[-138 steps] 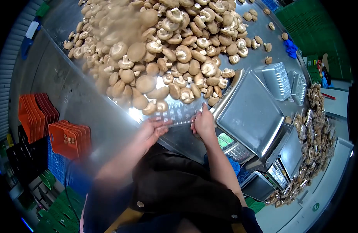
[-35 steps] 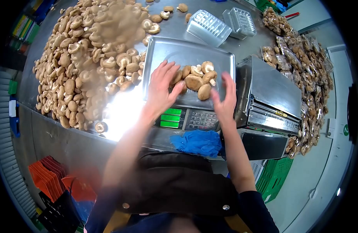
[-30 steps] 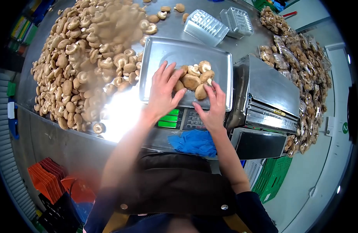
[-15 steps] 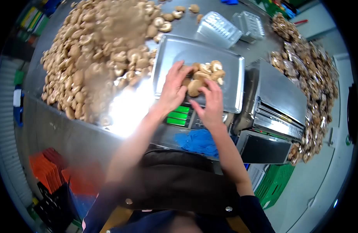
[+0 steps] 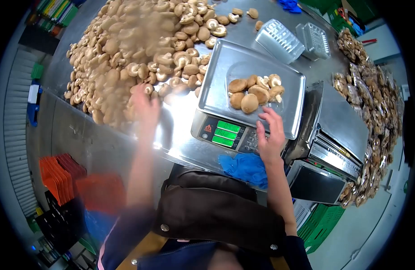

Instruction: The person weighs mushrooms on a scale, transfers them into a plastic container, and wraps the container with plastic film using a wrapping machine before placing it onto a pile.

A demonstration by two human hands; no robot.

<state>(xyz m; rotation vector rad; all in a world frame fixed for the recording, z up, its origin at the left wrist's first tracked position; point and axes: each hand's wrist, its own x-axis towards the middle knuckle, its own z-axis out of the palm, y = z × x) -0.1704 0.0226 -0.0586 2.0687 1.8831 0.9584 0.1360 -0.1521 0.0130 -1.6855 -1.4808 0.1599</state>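
Observation:
My left hand (image 5: 145,108), smeared by motion, reaches over the front edge of a big heap of brown mushrooms (image 5: 110,47). Its fingers point forward and the thumb stands apart; no mushroom shows in its grip. Several mushrooms (image 5: 249,103) sit grouped in the middle of a metal weighing pan (image 5: 221,58), with a faint clear plastic edge around them. My right hand (image 5: 271,135) hovers by the pan's front rim, fingers slightly bent and apart, holding nothing. Below the pan, the scale's green display (image 5: 226,133) is lit beside its keypad.
Clear plastic punnets (image 5: 279,41) lie behind the pan. A metal wrapping machine (image 5: 338,130) stands to its right, and wrapped mushroom packs (image 5: 374,121) are piled beyond. A crumpled blue glove (image 5: 243,168) lies in front of the scale. Orange crates (image 5: 56,180) are at lower left.
My left hand has left the mushrooms on the pan and swung left to the heap. My right hand has drawn back from them toward the pan's front rim. The view has shifted left.

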